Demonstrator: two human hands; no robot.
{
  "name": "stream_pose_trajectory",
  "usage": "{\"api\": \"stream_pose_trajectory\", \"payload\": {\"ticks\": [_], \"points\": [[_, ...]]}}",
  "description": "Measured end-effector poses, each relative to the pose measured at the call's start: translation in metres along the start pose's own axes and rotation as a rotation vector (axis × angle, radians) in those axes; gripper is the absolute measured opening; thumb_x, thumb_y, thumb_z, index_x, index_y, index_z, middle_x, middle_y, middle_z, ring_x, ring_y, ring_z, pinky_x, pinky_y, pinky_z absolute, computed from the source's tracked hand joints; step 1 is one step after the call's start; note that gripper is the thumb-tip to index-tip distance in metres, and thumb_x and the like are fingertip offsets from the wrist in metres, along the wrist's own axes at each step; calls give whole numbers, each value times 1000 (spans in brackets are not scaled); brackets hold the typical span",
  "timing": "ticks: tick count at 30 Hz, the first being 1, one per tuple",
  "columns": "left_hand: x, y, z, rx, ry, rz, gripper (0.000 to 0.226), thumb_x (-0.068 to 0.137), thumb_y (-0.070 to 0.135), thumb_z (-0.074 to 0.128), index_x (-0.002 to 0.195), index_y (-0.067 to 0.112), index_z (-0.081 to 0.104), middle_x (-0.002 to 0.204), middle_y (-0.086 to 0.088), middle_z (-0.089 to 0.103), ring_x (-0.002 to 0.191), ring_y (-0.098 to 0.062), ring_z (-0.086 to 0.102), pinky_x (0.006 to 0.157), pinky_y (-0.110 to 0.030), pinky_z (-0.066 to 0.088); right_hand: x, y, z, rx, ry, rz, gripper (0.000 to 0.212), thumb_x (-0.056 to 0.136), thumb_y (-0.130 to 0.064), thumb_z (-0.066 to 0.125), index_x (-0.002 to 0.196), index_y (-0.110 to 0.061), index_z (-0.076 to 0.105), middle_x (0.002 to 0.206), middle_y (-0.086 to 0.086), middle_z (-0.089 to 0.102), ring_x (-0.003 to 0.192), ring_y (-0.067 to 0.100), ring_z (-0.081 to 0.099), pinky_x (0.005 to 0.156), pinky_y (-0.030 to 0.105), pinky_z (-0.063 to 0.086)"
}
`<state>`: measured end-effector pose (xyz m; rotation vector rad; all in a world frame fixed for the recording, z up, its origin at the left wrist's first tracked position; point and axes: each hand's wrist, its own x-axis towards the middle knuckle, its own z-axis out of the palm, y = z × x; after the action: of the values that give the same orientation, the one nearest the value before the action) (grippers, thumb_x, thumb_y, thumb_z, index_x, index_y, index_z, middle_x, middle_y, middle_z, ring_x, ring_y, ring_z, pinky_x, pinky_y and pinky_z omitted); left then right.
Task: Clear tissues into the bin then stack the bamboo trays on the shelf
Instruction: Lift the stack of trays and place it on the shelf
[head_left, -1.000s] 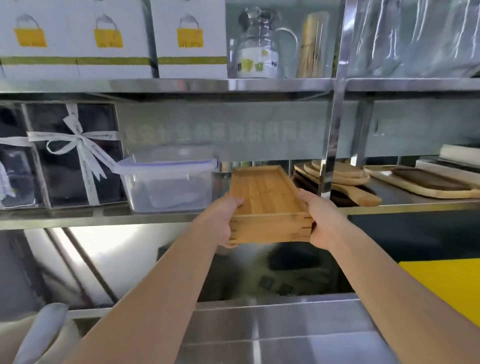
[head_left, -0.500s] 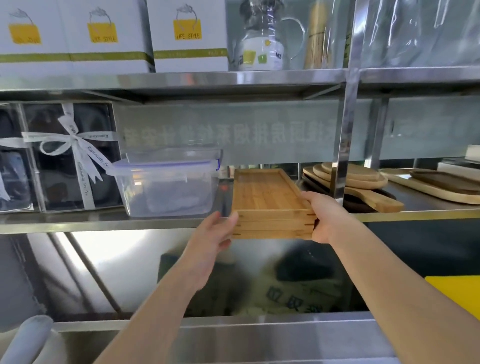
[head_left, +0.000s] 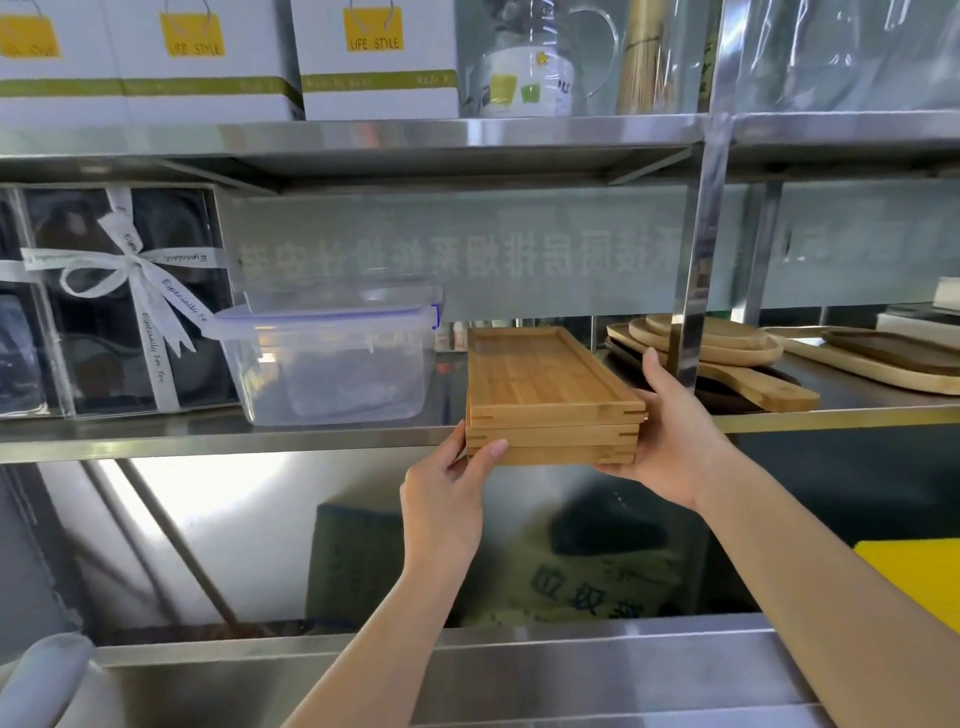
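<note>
Stacked bamboo trays (head_left: 545, 374) lie partway onto the shelf (head_left: 208, 436) straight ahead of me, long axis pointing away into it, near end overhanging its front lip; my right hand (head_left: 670, 431) grips the near right corner, my left hand (head_left: 447, 493) pinches the near left.

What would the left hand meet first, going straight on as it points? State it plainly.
The bamboo trays: the left hand points up and forward at the stack's near left corner, its thumb on it. The clear container seems left of that line; depth is unclear.
</note>
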<state>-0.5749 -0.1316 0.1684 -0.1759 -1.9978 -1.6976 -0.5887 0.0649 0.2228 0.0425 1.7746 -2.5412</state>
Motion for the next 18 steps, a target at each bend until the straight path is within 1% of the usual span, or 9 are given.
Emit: {"api": "stream_pose_trajectory", "payload": {"ticks": [3, 5, 7, 8, 9, 11, 13, 16, 18], "points": [[0, 0, 1, -6, 17, -10, 33, 82, 35, 64, 113, 24, 66, 83, 31, 64, 76, 22, 56, 74, -9, 42, -17, 20, -16, -44, -47, -216, 54, 82, -55, 40, 119, -19, 55, 122, 6, 64, 114, 20, 57, 107, 45, 35], [1, -2, 3, -9, 25, -9, 33, 83, 35, 63, 113, 24, 66, 81, 31, 64, 75, 23, 55, 71, -9, 39, -28, 33, -20, -149, -70, -342, 39, 83, -48, 42, 113, -29, 57, 122, -6, 64, 117, 9, 54, 111, 36, 31], [0, -3, 6, -19, 35, -22, 31, 84, 36, 61, 112, 24, 67, 80, 30, 64, 74, 22, 55, 69, -11, 38, -34, 42, -16, -330, -121, -433, 32, 86, -43, 44, 116, -37, 55, 117, -20, 64, 115, -3, 53, 101, 16, 38], [-1, -4, 8, -28, 43, -27, 31, 84, 37, 61, 111, 23, 67, 80, 29, 64, 73, 21, 56, 67, -11, 38, -36, 44, -12, -408, -126, -472, 36, 85, -43, 45, 120, -37, 51, 113, -28, 64, 110, -10, 53, 90, 6, 39], [0, -5, 10, -36, 51, -31, 32, 84, 37, 61, 111, 22, 67, 81, 28, 65, 74, 20, 56, 66, -11, 39, -35, 46, -9, -453, -105, -505, 41, 82, -43, 47, 123, -37, 48, 108, -33, 63, 105, -14, 52, 82, 0, 39], [2, -6, 13, -38, 58, -37, 32, 84, 38, 61, 111, 21, 67, 80, 28, 64, 71, 20, 56, 60, -7, 42, -29, 47, -7, -514, -27, -557, 48, 84, -41, 47, 130, -34, 41, 103, -31, 64, 102, -16, 52, 79, 2, 40], [8, -8, 15, -19, 58, -41, 29, 85, 37, 61, 109, 22, 68, 75, 29, 63, 67, 22, 54, 54, 2, 39, -21, 47, -9, -575, 65, -590, 45, 91, -32, 44, 136, -30, 37, 102, -27, 60, 100, -12, 52, 83, 9, 38], [16, -7, 17, -16, 59, -82, 25, 85, 38, 61, 105, 26, 69, 66, 31, 62, 67, 16, 57, 53, -6, 38, -10, 45, -10, -642, 165, -610, 40, 95, -24, 39, 135, -25, 40, 96, -26, 54, 94, -8, 51, 85, 10, 38], [22, -6, 19, -39, 65, -117, 25, 86, 37, 60, 106, 25, 69, 69, 27, 63, 66, 4, 59, 58, -11, 37, -3, 43, -7, -653, 188, -614, 38, 96, -21, 39, 133, -22, 44, 91, -28, 50, 89, -18, 49, 77, 3, 38]]}}
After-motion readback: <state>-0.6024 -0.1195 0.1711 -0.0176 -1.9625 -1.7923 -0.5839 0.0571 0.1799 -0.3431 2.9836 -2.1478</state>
